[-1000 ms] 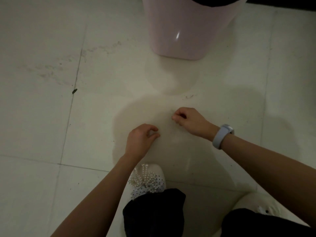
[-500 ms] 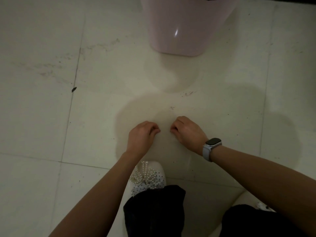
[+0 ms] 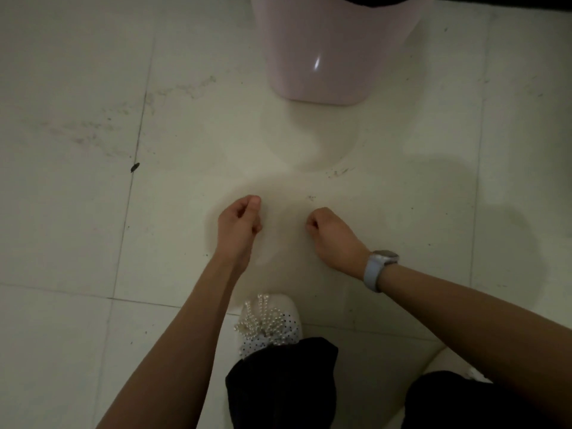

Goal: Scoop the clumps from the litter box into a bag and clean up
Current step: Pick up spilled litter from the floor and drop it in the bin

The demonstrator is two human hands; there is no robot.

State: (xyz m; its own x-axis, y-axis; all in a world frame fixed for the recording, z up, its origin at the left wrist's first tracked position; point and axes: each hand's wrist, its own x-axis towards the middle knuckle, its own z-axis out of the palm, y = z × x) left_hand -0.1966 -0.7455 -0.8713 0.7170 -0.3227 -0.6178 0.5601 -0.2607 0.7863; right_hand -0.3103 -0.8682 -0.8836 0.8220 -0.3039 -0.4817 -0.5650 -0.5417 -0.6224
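Note:
My left hand hovers low over the pale tiled floor with its fingers curled and thumb against the fingertips. My right hand, with a watch on its wrist, is a short gap to the right, its fingers curled into a loose fist near the floor. Nothing shows in either hand; any tiny grain pinched there is too small to see. A few litter specks lie just beyond the right hand, and more specks lie nearer the pink bin. No litter box, scoop or clumps are in view.
The pink bin stands at the top centre with a dark liner at its rim. A dark bit of debris lies on a tile joint at the left. My beaded white shoe and dark trouser legs fill the bottom.
The hands were almost touching half a second ago and are now apart. The left hand has moved forward and left, while the right hand has barely shifted.

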